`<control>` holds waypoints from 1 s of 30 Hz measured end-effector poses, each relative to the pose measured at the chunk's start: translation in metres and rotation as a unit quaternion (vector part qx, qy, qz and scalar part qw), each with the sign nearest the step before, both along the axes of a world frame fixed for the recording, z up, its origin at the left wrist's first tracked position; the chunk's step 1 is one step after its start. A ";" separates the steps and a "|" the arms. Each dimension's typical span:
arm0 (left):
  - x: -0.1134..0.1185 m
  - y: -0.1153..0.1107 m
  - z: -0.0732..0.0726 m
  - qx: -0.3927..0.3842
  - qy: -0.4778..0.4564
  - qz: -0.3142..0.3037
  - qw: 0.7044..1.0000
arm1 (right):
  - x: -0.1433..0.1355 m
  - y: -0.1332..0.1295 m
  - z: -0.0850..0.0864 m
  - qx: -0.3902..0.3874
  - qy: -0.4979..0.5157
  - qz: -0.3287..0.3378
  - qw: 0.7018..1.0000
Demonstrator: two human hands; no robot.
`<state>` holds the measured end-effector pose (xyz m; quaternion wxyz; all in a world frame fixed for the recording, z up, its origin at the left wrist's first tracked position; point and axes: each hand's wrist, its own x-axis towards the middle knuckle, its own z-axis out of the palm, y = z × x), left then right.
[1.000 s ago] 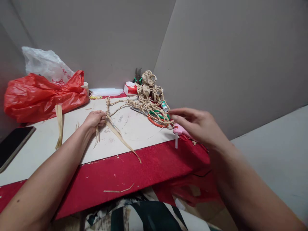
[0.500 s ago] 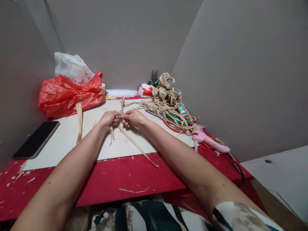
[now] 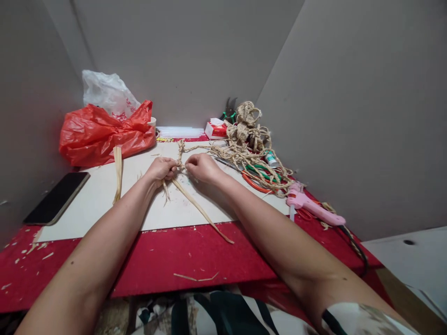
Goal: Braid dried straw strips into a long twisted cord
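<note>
I am working over the white board (image 3: 167, 216), and what has just changed is the right hand (image 3: 204, 168): a second ago it was hovering beyond the board's right side, then it was meeting the left hand (image 3: 161, 170), and now it is poising just right of it above the board. I am taking this to mean the work is calling for both hands at one spot. The braided cord (image 3: 180, 151) is lying on the far middle part of the board, its near end running to the left hand, whose fingers are pinching it. The right fingertips are drawing together beside it; I cannot tell whether they are gripping a strand. A pale strip (image 3: 195, 203) is trailing from beneath the left hand over the board's near edge onto the red cloth (image 3: 157, 265).

For room, I am seeing bare surface on the board between the forearms. The rope tangle (image 3: 249, 156) is crowding its far right part, orange handles (image 3: 256, 184) are showing there, and the glue gun (image 3: 316, 209) is resting off its right end. The red bag (image 3: 104, 137) is bordering its far left edge, and the phone (image 3: 57, 197) is occupying its left end.
</note>
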<state>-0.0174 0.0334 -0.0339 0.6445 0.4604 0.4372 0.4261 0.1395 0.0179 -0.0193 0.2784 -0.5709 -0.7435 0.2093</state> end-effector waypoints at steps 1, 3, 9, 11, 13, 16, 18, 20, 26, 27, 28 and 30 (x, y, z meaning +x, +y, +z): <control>-0.001 0.000 0.001 0.002 -0.006 0.012 1.000 | -0.001 -0.004 0.004 0.055 -0.039 -0.016 0.998; -0.005 0.000 0.001 0.005 -0.014 0.030 0.999 | -0.005 -0.015 0.011 0.101 -0.098 -0.020 0.990; -0.012 0.000 -0.001 0.004 -0.017 0.034 0.999 | -0.026 -0.038 0.008 -0.015 -0.226 0.089 0.970; -0.012 0.000 -0.002 0.008 -0.018 0.036 0.999 | -0.025 -0.034 0.003 -0.034 -0.180 0.108 0.977; -0.012 0.000 -0.004 0.010 -0.020 0.041 0.999 | -0.020 -0.028 0.001 -0.092 -0.085 0.121 0.985; -0.012 0.001 -0.006 0.007 -0.024 0.049 0.999 | -0.011 -0.019 0.003 -0.219 0.098 0.139 0.961; -0.012 0.002 -0.007 0.003 -0.024 0.049 0.998 | -0.008 -0.016 0.005 -0.266 0.202 0.135 0.933; -0.012 0.003 -0.008 0.001 -0.023 0.051 0.998 | -0.008 -0.014 0.004 -0.280 0.266 0.126 0.914; -0.009 0.000 -0.008 0.016 -0.007 0.080 0.997 | -0.013 -0.007 -0.007 -0.239 0.384 0.105 0.886; -0.008 -0.001 -0.008 0.020 -0.002 0.085 0.996 | -0.014 -0.007 -0.008 -0.235 0.396 0.101 0.882; -0.007 -0.001 -0.008 0.024 0.002 0.088 0.996 | -0.015 -0.006 -0.009 -0.233 0.404 0.098 0.879; -0.004 -0.002 -0.009 0.031 0.011 0.096 0.995 | -0.016 -0.005 -0.010 -0.231 0.414 0.089 0.876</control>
